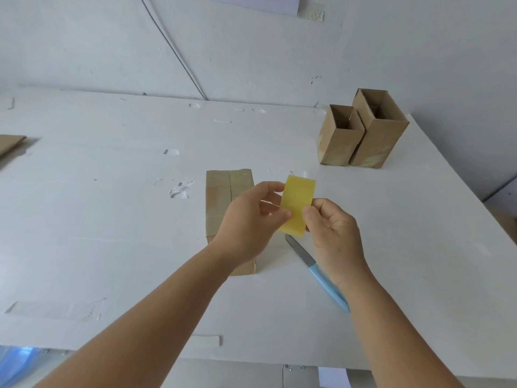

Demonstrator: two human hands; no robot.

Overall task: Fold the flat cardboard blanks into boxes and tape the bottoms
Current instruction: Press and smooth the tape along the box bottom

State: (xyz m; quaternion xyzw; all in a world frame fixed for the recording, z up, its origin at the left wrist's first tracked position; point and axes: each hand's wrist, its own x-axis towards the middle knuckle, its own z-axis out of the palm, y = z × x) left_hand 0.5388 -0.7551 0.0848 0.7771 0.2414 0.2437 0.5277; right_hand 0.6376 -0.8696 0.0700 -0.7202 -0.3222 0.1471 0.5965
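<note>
A yellow roll of tape (297, 205) is held edge-on above the table between both hands. My left hand (249, 219) grips its left side with curled fingers and thumb. My right hand (334, 233) pinches its right edge. Below them a folded cardboard box (223, 191) stands with its taped bottom facing up, partly hidden by my left hand and wrist. Two finished boxes, a smaller one (340, 135) and a taller one (377, 130), stand open-topped at the back right.
A knife with a light blue handle (321, 273) lies on the white table (112, 219), just right of the box and under my right wrist. A flat cardboard blank (11, 142) pokes in at the left edge. Bits of old tape stick to the tabletop.
</note>
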